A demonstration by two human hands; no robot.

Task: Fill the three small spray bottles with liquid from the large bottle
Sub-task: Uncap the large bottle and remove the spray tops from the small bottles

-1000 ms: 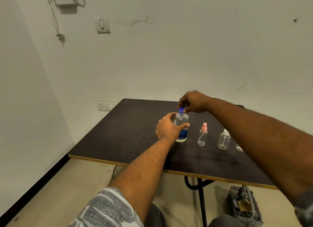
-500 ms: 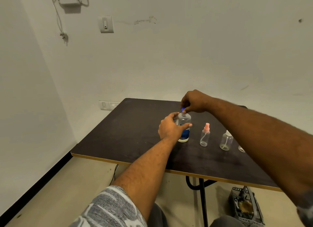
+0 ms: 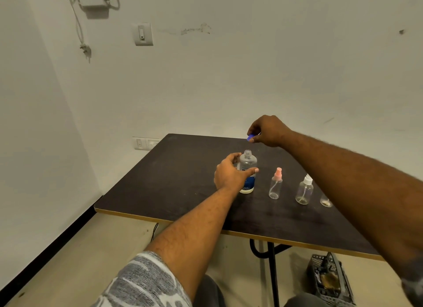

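The large clear bottle (image 3: 248, 167) with a blue label stands upright on the dark table (image 3: 174, 183), its threaded neck uncovered. My left hand (image 3: 230, 175) wraps around its body from the left. My right hand (image 3: 267, 130) hovers above and behind the bottle, pinching the blue cap (image 3: 251, 137) in its fingertips. To the right stand a small spray bottle with a pink top (image 3: 275, 187) and one with a white top (image 3: 304, 191). My right forearm hides all but the base of a third small bottle (image 3: 326, 202).
The table's front edge has a pale wooden trim (image 3: 251, 234). A black crate (image 3: 329, 281) sits on the floor under the table's right side. White walls close in at the back and left, with sockets (image 3: 143, 143) near the table's far corner.
My right hand has lifted the blue cap off the large bottle and moved up and to the right. The left hand keeps its hold on the bottle.
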